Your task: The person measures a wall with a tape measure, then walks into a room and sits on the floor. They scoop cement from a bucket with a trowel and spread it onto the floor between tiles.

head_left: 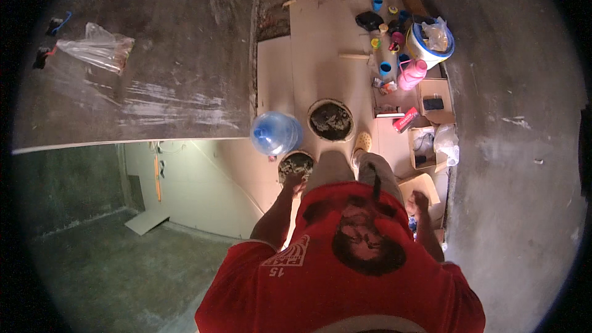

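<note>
floor [320, 37]: pale, upper middle
lower bucket [296, 152]: middle, just above left hand [295, 183]
right hand [418, 203]: by brown box [425, 185], middle right
both hands: can't tell how open or what's held

The left forearm [275, 213] is extended forward and angled inward, and the left hand [295, 183] is held low, its finger positions being indistinct. The right forearm [431, 238] is directed forward, with the right hand [418, 202] partly curled. Both hands are positioned well apart.
</note>
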Tool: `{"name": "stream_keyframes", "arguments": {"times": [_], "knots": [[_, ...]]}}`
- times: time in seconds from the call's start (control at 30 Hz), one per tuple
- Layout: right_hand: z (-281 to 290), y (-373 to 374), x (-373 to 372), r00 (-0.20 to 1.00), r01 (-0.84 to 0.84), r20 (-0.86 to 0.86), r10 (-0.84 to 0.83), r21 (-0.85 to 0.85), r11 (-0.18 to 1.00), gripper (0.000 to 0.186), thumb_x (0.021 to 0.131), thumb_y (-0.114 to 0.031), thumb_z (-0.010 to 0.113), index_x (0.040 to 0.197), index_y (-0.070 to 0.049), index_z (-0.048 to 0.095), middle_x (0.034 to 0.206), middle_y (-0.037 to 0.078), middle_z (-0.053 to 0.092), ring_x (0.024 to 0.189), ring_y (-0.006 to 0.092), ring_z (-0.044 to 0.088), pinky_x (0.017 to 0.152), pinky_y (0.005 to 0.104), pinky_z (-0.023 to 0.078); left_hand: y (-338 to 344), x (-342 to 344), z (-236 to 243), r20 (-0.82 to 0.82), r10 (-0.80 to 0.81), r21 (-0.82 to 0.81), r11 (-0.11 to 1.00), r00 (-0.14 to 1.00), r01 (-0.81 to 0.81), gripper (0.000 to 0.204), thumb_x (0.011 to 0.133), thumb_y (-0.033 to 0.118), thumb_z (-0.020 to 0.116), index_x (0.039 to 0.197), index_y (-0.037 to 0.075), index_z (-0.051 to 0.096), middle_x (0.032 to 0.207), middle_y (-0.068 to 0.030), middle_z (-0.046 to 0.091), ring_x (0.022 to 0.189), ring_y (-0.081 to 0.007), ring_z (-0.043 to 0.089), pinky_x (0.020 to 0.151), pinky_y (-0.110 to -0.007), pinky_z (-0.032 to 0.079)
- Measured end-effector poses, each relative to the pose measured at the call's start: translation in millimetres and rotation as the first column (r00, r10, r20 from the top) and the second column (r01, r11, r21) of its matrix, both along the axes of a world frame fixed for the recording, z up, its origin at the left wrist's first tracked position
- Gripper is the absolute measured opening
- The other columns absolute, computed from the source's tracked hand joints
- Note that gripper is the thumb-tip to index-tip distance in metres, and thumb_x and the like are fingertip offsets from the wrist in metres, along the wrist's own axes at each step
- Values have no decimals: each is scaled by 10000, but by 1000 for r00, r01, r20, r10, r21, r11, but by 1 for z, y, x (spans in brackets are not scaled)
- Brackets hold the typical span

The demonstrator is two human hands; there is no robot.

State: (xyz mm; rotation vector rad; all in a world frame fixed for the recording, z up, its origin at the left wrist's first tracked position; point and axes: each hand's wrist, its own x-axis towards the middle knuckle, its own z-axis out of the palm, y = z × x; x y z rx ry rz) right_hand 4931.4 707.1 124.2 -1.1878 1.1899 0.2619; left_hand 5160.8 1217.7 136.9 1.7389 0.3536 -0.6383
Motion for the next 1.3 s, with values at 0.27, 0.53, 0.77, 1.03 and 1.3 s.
{"name": "stream_keyframes", "arguments": {"times": [0.27, 0.53, 0.77, 1.03, 1.3], "knots": [[52, -162, 240, 997, -28, 63, 41, -197, 980, 325, 908, -230, 683, 1210, -137, 611, 977, 29, 645, 708, 210, 654, 549, 309, 538, -24, 73, -22, -39, 310, 45, 950, 950, -309, 356, 939, 286, 582, 1200, 54, 651, 982, -89, 694, 911, -200, 651, 778, -385, 536], [-6, -145, 347, 984, -177, 45, 174, 62, 982, 284, 918, -280, 661, 1178, -196, 584, 890, 32, 614, 674, 207, 645, 590, 418, 559, -43, 118, -43, -92, 478, -253, 837, 873, -485, 266, 902, 201, 640, 1111, 42, 677, 1003, -76, 690, 947, -205, 659, 825, -345, 536], [-34, -83, 486, 963, -256, -26, 270, 236, 937, 290, 901, -207, 630, 1181, -145, 588, 869, 70, 593, 597, 199, 531, 507, 308, 474, -67, 282, -49, -328, 340, -71, 921, 881, -382, 352, 904, 272, 652, 1193, 72, 630, 1071, -80, 678, 989, -236, 658, 845, -392, 528], [22, -87, 803, 959, -278, 76, 274, 35, 960, 286, 926, -326, 656, 1113, -111, 638, 934, 45, 654, 693, 167, 658, 541, 312, 544, -25, 620, 24, -333, 557, -185, 753, 761, -632, 462, 906, 354, 667, 1286, 107, 576, 1148, -85, 664, 1037, -270, 656, 869, -446, 519], [29, -114, 999, 910, -391, 176, 377, 58, 918, 422, 951, -363, 629, 1231, -54, 563, 938, 102, 665, 716, 219, 707, 628, 321, 567, -33, 783, 61, -291, 645, -201, 680, 706, -705, 479, 896, 397, 681, 1285, 140, 570, 1175, -85, 627, 1083, -279, 619, 898, -439, 491]]}}
